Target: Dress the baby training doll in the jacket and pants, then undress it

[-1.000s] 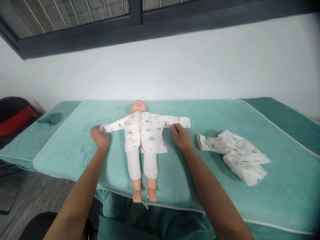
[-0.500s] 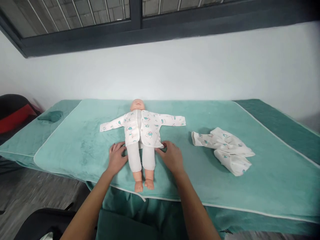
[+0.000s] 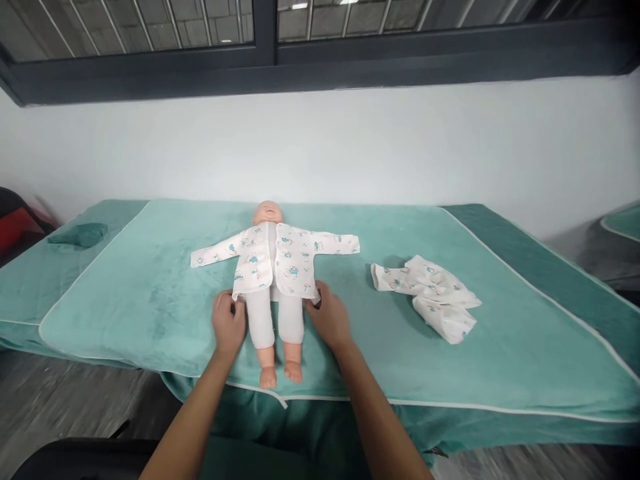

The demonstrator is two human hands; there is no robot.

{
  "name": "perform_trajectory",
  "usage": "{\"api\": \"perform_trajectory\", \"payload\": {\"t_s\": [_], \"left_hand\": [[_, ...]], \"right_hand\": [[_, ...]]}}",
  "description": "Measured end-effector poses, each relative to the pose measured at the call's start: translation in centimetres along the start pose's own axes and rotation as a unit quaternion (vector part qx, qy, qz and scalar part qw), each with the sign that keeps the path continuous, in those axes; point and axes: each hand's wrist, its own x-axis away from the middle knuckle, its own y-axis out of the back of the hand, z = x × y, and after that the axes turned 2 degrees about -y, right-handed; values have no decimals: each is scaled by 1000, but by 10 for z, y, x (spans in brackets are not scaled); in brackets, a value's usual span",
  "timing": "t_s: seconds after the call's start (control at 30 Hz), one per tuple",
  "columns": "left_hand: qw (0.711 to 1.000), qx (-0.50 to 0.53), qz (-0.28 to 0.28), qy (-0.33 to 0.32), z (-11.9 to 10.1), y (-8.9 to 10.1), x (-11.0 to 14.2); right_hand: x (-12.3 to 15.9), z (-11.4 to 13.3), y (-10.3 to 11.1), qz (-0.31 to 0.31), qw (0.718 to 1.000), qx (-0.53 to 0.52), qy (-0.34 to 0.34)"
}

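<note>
A baby doll lies on its back with its head toward the wall, its bare feet toward me. It wears a white printed baby jacket, sleeves spread to both sides and front parted down the middle, over white leggings. My left hand pinches the jacket's lower left corner. My right hand grips the hem at the lower right corner. Off to the right lie crumpled white printed baby pants, apart from both hands.
The doll rests on a green padded bed set against a white wall. A barred window with a dark frame is above. A black chair stands at the lower left; a small dark green cushion-like patch is at the bed's left end.
My left hand has taken hold of the jacket's left hem, which now flares outward. My right hand stays at the right hem. The whole view has shifted slightly.
</note>
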Motion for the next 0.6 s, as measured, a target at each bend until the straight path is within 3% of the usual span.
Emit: {"api": "perform_trajectory", "payload": {"t_s": [0.27,0.37,0.43,0.53,0.6], "left_hand": [[999,17,-41,19,5,-4,-2],[997,63,-37,24,11,-2,1],[991,121,-36,54,16,-1,1],[971,207,-26,114,21,-2,-10],[954,261,-7,148,21,-6,-26]], "right_hand": [[12,1,1,-57,995,-55,-67],[17,-4,7,-84,981,-156,-81],[16,-10,13,-122,957,-248,-89],[-3,-18,20,-142,930,-324,-97],[-29,-16,21,-119,942,-299,-99]]}}
